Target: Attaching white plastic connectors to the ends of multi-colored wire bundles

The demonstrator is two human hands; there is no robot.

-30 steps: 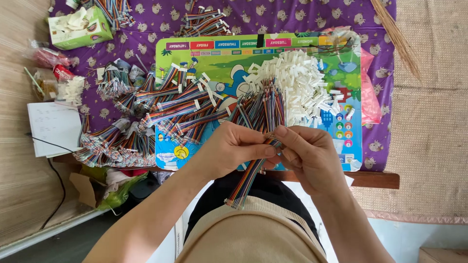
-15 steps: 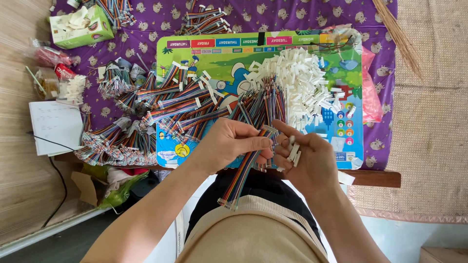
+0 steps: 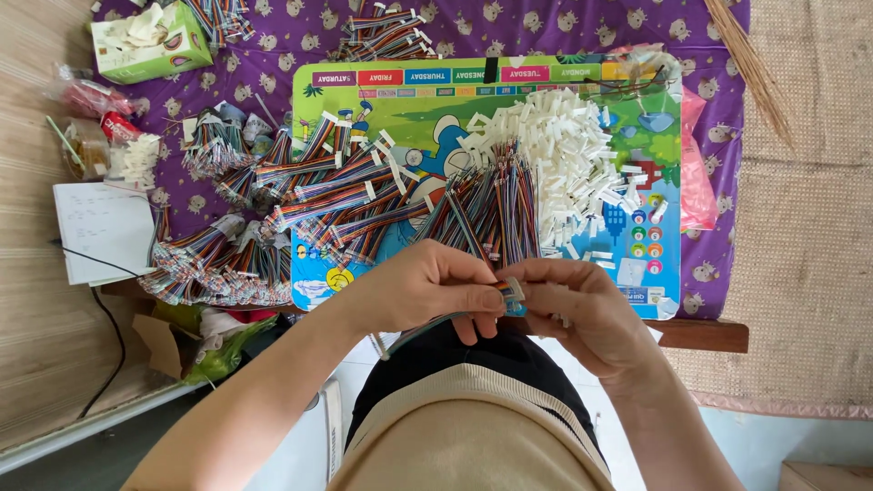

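Rainbow-striped ribbon cable [image 3: 427,325] (thin, flat) pinched into white connector [image 3: 515,289].

A low wooden bench [image 3: 700,333] covered by a purple cloth [image 3: 509,27] patterned with small animal shapes. A woven straw mat [image 3: 805,227] lies at the right. At the left, pale wood-grain flooring [image 3: 36,364] with a black cable [image 3: 105,355] crossing it. Soft, even daylight.
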